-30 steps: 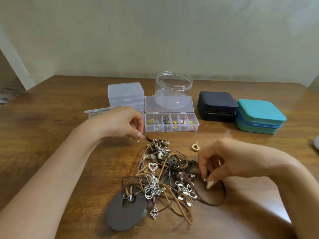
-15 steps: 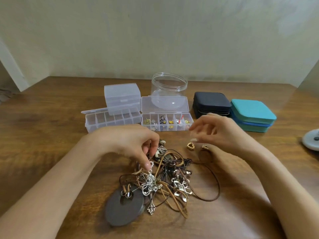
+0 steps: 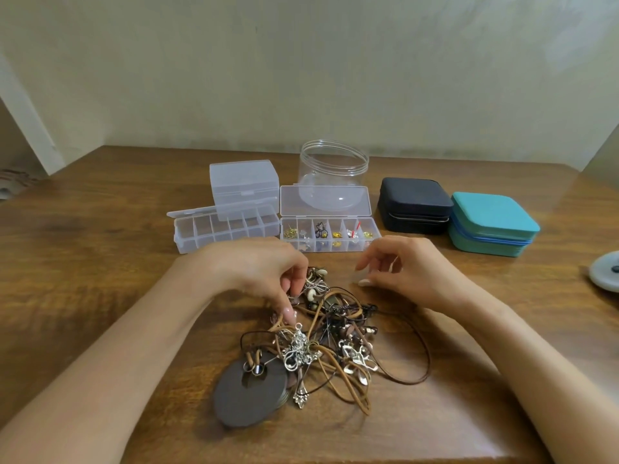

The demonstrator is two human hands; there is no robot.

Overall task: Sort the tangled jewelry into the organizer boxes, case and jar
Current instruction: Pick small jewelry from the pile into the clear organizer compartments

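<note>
The tangle (image 3: 335,336) of cords, beads and silver pendants lies on the table (image 3: 100,262) straight in front of me, on the near side of the boxes, and most of it is still unsorted. My left hand (image 3: 261,272) has come down from the heap's far edge onto its top. Its fingers are curled and pinch a strand among the beads. My right hand (image 3: 402,269) has left the right side of the heap, where it was picking a second ago. It rose toward the boxes and now sits low, just beside the tangle's far right corner. Its thumb and forefinger are drawn close, but I cannot tell whether they hold some small piece or nothing. The little gold heart that lay there is out of sight, because my hand covers the spot.

Just beyond my fingers the organizer box (image 3: 330,234) stands open, with small pieces in several compartments. The second organizer box (image 3: 227,229) to its left looks empty. Behind them are a closed clear box (image 3: 244,182) and the lidless jar (image 3: 333,162). The black case (image 3: 415,204) and teal case (image 3: 490,222) sit shut to the right.

I judge I am starting on the next piece, with my left hand anchoring the heap so my right can draw something free.
</note>
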